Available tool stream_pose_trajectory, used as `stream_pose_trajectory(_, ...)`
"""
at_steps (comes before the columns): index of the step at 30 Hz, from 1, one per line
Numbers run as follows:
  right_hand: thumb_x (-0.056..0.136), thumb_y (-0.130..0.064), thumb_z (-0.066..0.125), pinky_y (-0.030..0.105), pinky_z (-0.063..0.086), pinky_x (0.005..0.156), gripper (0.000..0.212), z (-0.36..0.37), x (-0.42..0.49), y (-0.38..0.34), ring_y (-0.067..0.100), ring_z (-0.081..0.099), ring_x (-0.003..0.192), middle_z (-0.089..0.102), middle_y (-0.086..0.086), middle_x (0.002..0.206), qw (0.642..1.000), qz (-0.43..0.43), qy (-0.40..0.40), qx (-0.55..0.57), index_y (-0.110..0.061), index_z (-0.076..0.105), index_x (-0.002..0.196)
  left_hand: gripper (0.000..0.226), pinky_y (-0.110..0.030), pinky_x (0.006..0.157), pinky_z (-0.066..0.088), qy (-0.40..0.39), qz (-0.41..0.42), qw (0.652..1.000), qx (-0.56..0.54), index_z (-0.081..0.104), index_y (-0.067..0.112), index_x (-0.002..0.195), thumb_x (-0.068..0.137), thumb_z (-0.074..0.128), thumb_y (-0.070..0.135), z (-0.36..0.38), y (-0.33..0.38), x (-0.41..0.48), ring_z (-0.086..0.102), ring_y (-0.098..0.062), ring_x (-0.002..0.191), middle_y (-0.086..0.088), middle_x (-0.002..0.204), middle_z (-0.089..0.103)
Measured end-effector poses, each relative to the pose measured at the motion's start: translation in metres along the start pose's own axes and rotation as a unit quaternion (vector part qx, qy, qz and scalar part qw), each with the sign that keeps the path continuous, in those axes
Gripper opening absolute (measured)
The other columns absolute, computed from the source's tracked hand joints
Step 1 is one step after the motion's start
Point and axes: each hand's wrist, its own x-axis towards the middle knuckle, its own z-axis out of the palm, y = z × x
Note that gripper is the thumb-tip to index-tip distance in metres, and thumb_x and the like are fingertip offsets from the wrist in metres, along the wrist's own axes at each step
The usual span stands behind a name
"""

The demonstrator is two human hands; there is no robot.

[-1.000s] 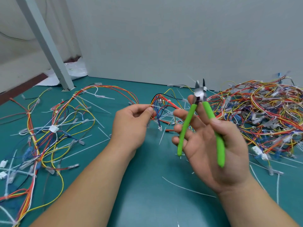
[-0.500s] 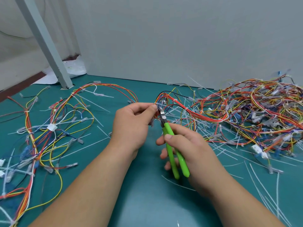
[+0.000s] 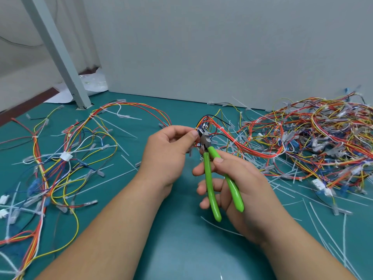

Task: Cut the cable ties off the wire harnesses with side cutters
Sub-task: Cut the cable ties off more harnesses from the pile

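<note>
Okay, left hand [image 3: 167, 150] is raised above the green mat [image 3: 177, 249] and curled, its thumb and fingers pinching a small wire harness [image 3: 232, 138] whose red, yellow and black wires arch up behind the thumb and trail off right toward the big pile. Right hand [image 3: 242, 184] grasps the side cutters [image 3: 208, 174]: the thumb lies on the right green handle, the fingers wrap behind the left one, and the handles are spread apart. The cutter head points up and left, just beside the left thumb tip and right at the pinched wires. Whether the blades are around a cable tie can't be told, too small and blurred. A big tangled heap of harnesses [image 3: 323, 142] lies on the mat at right, near the grey wall [image 3: 222, 47]. A looser spread of harnesses [image 3: 60, 154] with white connectors lies at left. Loose white cable ties [image 3: 222, 227] are scattered over the mat, thickest at right. A slanted grey metal leg [image 3: 58, 53] stands at back left.
</note>
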Motion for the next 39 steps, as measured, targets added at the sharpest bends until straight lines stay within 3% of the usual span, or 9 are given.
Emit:
stream_pose_trajectory(10, 0.083, -0.031, 0.062, 0.034, 0.054, 0.049, 0.039, -0.0011, -0.0008, -0.0022, 0.025, 0.063, 0.063, 0.07, 0.015, 0.095, 1.0, 0.011, -0.007, 0.024, -0.008, 0.067, 0.114, 0.008, -0.007, 0.052, 0.041, -0.024, -0.052, 0.998, -0.015, 0.073, 0.023, 0.088, 0.094, 0.07, 0.026, -0.0019, -0.0003, 0.0009, 0.059, 0.0, 0.069, 0.012, 0.081, 0.073)
stream_pose_trajectory(17, 0.084, -0.028, 0.062, 0.033, 0.054, 0.048, 0.021, -0.0004, -0.0011, -0.0026, 0.023, 0.064, 0.063, 0.068, 0.012, 0.091, 1.0, 0.001, -0.012, 0.001, -0.016, 0.076, 0.094, 0.007, -0.007, 0.052, 0.041, -0.023, -0.054, 0.998, -0.014, 0.074, 0.022, 0.088, 0.093, 0.071, 0.027, -0.0009, 0.0008, 0.0005, 0.059, 0.002, 0.067, 0.013, 0.078, 0.072)
stream_pose_trajectory(25, 0.082, -0.032, 0.066, 0.034, 0.055, 0.049, 0.017, 0.0033, -0.0012, 0.0009, 0.021, 0.065, 0.064, 0.068, 0.007, 0.092, 0.996, -0.04, -0.002, -0.079, -0.026, 0.075, 0.094, 0.004, -0.006, 0.051, 0.042, -0.026, -0.054, 0.997, -0.038, 0.076, 0.019, 0.086, 0.089, 0.075, 0.022, -0.0009, 0.0036, -0.0014, 0.062, 0.004, 0.062, 0.01, 0.073, 0.074)
stream_pose_trajectory(32, 0.079, -0.035, 0.068, 0.036, 0.057, 0.051, 0.018, 0.0062, -0.0013, 0.0022, 0.02, 0.066, 0.064, 0.057, 0.024, 0.099, 0.993, -0.065, -0.004, -0.098, -0.034, 0.076, 0.095, 0.005, -0.007, 0.05, 0.042, -0.03, -0.066, 0.996, -0.043, 0.078, 0.021, 0.082, 0.086, 0.077, 0.024, -0.0011, 0.003, -0.0011, 0.061, -0.002, 0.064, 0.004, 0.077, 0.076)
stream_pose_trajectory(35, 0.083, -0.033, 0.066, 0.037, 0.057, 0.052, 0.015, 0.0067, -0.0022, 0.0026, 0.02, 0.067, 0.064, 0.058, 0.023, 0.099, 0.992, -0.073, -0.008, -0.107, -0.034, 0.075, 0.095, 0.006, -0.018, 0.058, 0.046, -0.037, -0.075, 0.995, -0.047, 0.079, 0.024, 0.08, 0.085, 0.078, 0.027, -0.0013, 0.0032, -0.001, 0.061, -0.005, 0.067, 0.003, 0.079, 0.076)
stream_pose_trajectory(37, 0.086, -0.028, 0.064, 0.037, 0.057, 0.051, 0.016, 0.0059, -0.0022, 0.0036, 0.02, 0.067, 0.064, 0.058, 0.022, 0.1, 0.99, -0.077, -0.005, -0.115, -0.035, 0.075, 0.095, 0.006, -0.029, 0.065, 0.04, -0.041, -0.081, 0.995, -0.04, 0.079, 0.027, 0.08, 0.085, 0.078, 0.03, -0.0017, 0.0035, -0.0015, 0.062, -0.005, 0.066, 0.004, 0.08, 0.076)
stream_pose_trajectory(39, 0.087, -0.027, 0.063, 0.038, 0.057, 0.052, 0.017, 0.0058, -0.0018, 0.0044, 0.021, 0.067, 0.063, 0.059, 0.02, 0.1, 0.989, -0.08, 0.001, -0.127, -0.034, 0.075, 0.098, 0.006, -0.033, 0.067, 0.036, -0.042, -0.084, 0.995, -0.038, 0.079, 0.029, 0.08, 0.085, 0.078, 0.031, -0.0021, 0.0038, -0.0017, 0.063, -0.004, 0.066, 0.005, 0.08, 0.077)
